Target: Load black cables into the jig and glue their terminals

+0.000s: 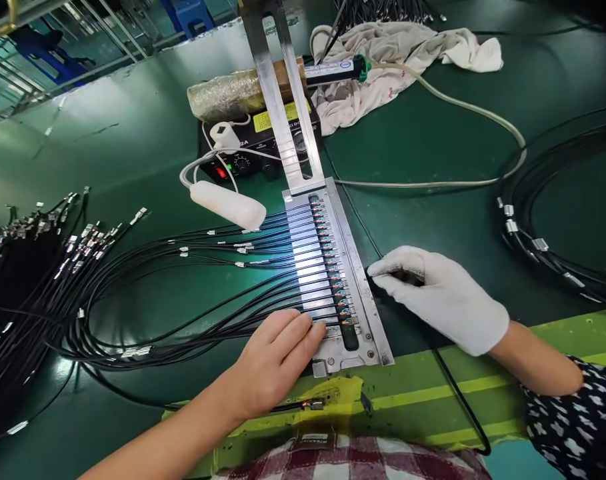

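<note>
A metal fixture [359, 267] lies before me, with black cables [310, 250] side by side across its plate and small connectors in a row along its slot. My left hand [277, 363], bare, rests on the plate's lower left edge, its fingers together and closed over a black cable at the lowest place. To the right of the fixture is my right hand [440, 293] in a white glove, thumb and forefinger pinched beside the metal edge. What the pinch holds, if anything, is hidden. Nearer me, a loose cable end [313, 405] with a connector lies on yellow tape.
A metal bracket [275, 100] rises from the fixture's far end. Behind stand a black control box [255, 150], a wrapped roll [227, 97], a syringe [335, 69] and a cloth [397, 43]. A white lamp [229, 205] shines left. Cable bundles [23, 287] and coiled cables [520, 207] flank the hands.
</note>
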Tool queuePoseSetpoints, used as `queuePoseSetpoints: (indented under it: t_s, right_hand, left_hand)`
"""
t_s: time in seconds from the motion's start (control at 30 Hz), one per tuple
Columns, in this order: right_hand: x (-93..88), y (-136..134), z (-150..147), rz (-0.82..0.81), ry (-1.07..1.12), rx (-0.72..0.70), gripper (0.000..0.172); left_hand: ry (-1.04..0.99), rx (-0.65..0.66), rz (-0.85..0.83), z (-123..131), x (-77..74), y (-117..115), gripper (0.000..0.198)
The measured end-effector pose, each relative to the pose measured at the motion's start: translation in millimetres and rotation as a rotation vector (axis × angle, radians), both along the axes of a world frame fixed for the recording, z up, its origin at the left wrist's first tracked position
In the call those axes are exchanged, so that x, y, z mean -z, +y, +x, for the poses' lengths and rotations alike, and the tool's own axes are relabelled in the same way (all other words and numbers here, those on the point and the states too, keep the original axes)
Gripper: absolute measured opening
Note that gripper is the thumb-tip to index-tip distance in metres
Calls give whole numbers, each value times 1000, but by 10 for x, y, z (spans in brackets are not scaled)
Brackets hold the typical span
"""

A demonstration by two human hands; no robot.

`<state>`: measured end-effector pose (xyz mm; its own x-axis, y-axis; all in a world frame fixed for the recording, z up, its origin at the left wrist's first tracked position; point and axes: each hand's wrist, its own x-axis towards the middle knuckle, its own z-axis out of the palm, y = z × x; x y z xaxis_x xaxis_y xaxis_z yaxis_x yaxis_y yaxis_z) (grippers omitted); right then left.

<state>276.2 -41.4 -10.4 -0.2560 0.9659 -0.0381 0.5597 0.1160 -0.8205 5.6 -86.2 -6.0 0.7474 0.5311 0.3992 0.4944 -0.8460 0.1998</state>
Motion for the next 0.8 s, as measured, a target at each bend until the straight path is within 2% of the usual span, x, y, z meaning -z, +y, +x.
queuePoseSetpoints:
  t_s: [0.1, 0.27, 0.37, 0.47, 0.57, 0.67, 0.8]
  right_hand:
    - [-6, 0, 7, 1, -5, 7, 13]
    - [1, 12, 11, 35, 3, -13, 13]
    - [11, 18, 12, 63, 2, -13, 13]
    - [23, 21, 14, 69, 3, -11, 14]
    - [36, 25, 17, 72, 16, -10, 14]
    - [44, 26, 22, 100, 9, -13, 15]
    - [46, 22, 35, 115, -11, -20, 16]
  left_hand:
    - [10, 40, 2, -24, -5, 13, 25]
    - [66, 31, 76, -2, -105, 38, 26]
    - [66, 48, 81, 9, -108, 43, 25]
    - [52, 54, -27, -19, -54, 4, 28]
    - [62, -45, -187, -62, -26, -77, 37]
    - [114, -143, -154, -69, -74, -125, 42]
    - [169, -17, -196, 1, -163, -66, 35]
